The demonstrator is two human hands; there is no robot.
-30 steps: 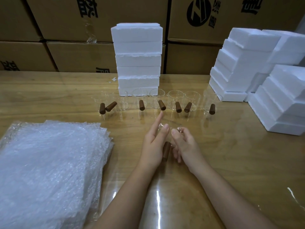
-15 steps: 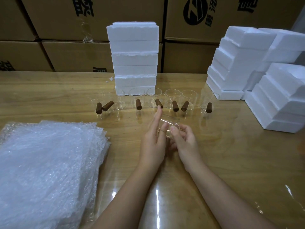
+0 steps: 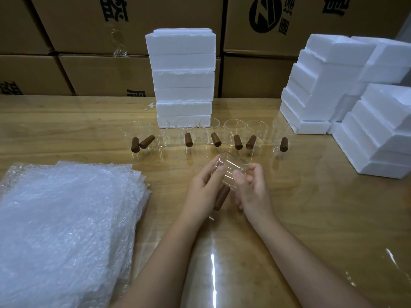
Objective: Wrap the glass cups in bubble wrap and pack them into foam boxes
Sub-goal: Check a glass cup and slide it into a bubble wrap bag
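Two bare forearms reach in from the bottom edge over a glossy wooden counter (image 3: 322, 230), where a clear film throws back streaks of glare. To the right of the arms the counter lies open as far as the frame's edge. To the left is a thick pile of bubble wrap (image 3: 66, 218) sheets. Its near and left sides are cut off by the frame, and its ragged right edge lies near the left forearm.

Just beyond, at the centre, the left hand (image 3: 200, 192) and right hand (image 3: 253, 192) together grasp one glass cup (image 3: 231, 168), tipped on its side. The fingers and thumbs of both hands curl round its clear wall. Its brown wooden handle (image 3: 221, 197) points down toward the viewer, between the palms. Whether its tip touches the counter cannot be told. The cup's rim is hard to trace, and the fingers hide part of it.

Past a narrow strip of bare counter stands a row of cups (image 3: 232, 132), side by side. Seven brown handles mark them, but the glass bodies are faint.

Right behind the row rises a tall stack of foam boxes (image 3: 182, 78), its base blurred through the glass. More foam boxes, in stepped piles (image 3: 322, 85), crowd the right side and are cut off by the frame. Cardboard cartons (image 3: 100, 74) wall off the back, their black print cropped at the top.
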